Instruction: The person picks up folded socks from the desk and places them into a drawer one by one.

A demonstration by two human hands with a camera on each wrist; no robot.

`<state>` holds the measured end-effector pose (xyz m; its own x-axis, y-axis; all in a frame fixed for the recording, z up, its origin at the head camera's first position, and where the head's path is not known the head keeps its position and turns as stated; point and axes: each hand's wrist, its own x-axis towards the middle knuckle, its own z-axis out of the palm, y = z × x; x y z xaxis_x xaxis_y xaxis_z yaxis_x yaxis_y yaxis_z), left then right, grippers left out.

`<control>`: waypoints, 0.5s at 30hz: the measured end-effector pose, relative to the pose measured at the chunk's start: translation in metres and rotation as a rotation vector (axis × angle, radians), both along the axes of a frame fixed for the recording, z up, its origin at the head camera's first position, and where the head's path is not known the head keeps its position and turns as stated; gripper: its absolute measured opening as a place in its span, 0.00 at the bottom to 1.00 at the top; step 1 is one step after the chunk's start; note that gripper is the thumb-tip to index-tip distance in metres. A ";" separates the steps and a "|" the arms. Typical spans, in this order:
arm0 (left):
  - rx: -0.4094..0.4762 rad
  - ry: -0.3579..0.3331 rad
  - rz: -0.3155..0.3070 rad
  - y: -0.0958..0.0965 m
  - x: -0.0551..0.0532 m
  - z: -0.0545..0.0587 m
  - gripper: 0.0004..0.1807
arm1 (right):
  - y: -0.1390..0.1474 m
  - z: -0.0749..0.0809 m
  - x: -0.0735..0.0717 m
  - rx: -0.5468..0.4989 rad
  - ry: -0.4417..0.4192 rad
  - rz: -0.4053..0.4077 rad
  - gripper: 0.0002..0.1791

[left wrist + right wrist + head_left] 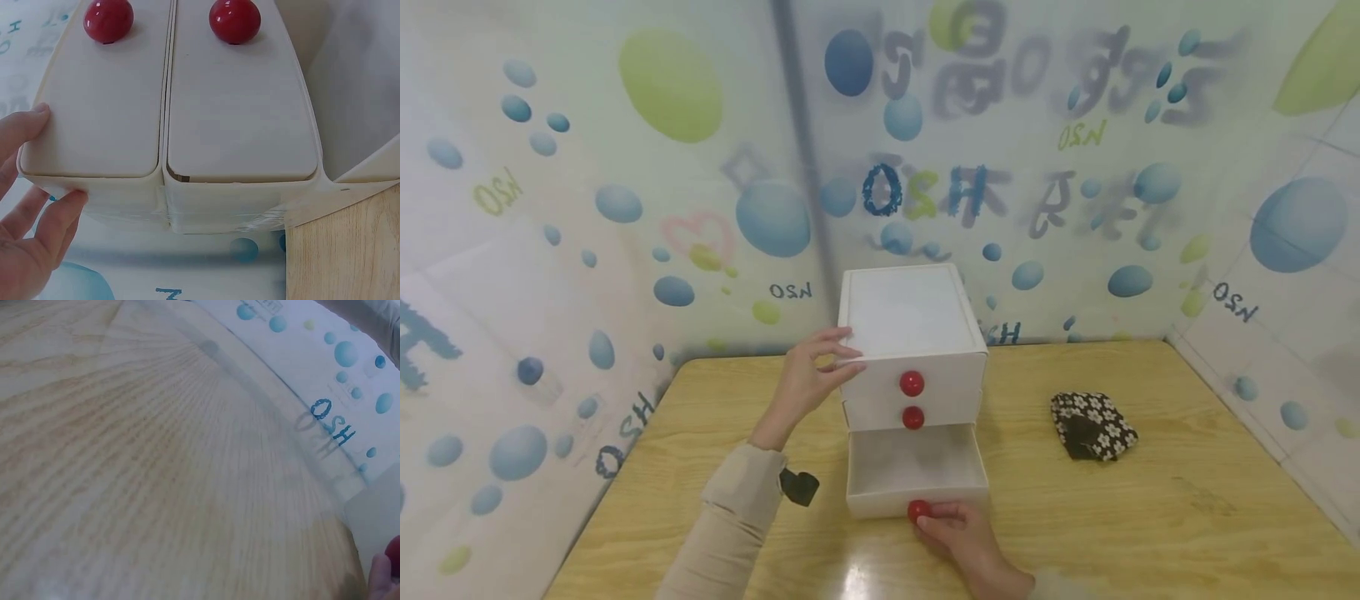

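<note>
A white drawer cabinet [916, 312] with red round knobs stands on the table. Its bottom drawer [913, 462] is pulled out, and I see bare white inside. My left hand [808, 375] holds the cabinet's upper left front corner, with digits on the front and around the edge; the left wrist view shows this hand [37, 219] from close by. Between thumb and fingers my right hand [966, 542] pinches the bottom drawer's red knob [918, 511]. Only a fingertip and part of that knob [394, 555] enter the right wrist view. Both upper drawers are closed.
A folded black cloth item with white flowers [1097, 425] lies on the wooden table [1150, 517], right of the cabinet. Walls [1052, 242] printed with blue and green dots enclose the table's back and sides. A dark piece [799, 487] shows beside the left cuff.
</note>
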<state>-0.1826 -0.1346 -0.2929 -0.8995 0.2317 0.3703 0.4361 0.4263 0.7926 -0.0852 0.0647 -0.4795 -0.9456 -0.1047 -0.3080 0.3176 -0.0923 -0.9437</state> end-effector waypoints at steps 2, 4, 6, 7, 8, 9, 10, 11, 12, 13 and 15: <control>-0.002 -0.002 0.002 0.000 0.000 0.000 0.08 | 0.000 0.000 0.003 -0.023 0.009 0.009 0.20; -0.003 -0.006 0.006 0.000 0.000 0.000 0.08 | 0.000 -0.001 0.006 -0.038 0.014 0.017 0.20; -0.003 -0.008 0.008 0.000 0.000 0.000 0.08 | 0.001 -0.001 0.009 -0.049 0.018 0.021 0.20; -0.003 -0.009 0.008 0.000 0.000 0.000 0.08 | 0.001 -0.002 0.010 -0.047 0.021 0.024 0.20; -0.004 -0.005 0.009 0.000 0.000 0.000 0.08 | 0.002 -0.002 0.011 -0.040 0.025 0.023 0.20; -0.004 -0.005 0.010 0.000 0.000 0.000 0.08 | 0.002 -0.002 0.012 -0.029 0.030 0.022 0.20; -0.004 -0.003 0.010 0.000 0.000 0.000 0.08 | 0.002 -0.002 0.014 -0.018 0.035 0.020 0.20; -0.003 -0.004 0.010 0.000 0.000 0.000 0.08 | 0.001 -0.002 0.015 -0.005 0.039 0.018 0.20; 0.001 0.001 0.008 -0.001 -0.004 -0.005 0.08 | 0.001 -0.002 0.016 0.006 0.045 0.018 0.20; 0.002 0.003 0.008 -0.002 -0.009 -0.009 0.09 | 0.001 -0.002 0.017 0.017 0.053 0.016 0.20; 0.006 0.004 0.008 -0.005 -0.016 -0.018 0.09 | 0.001 -0.003 0.020 0.023 0.061 0.015 0.20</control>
<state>-0.1989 -0.1396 -0.3105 -0.8999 0.2219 0.3755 0.4358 0.4249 0.7934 -0.0656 0.0657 -0.4826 -0.9611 -0.1126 -0.2521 0.2604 -0.0656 -0.9633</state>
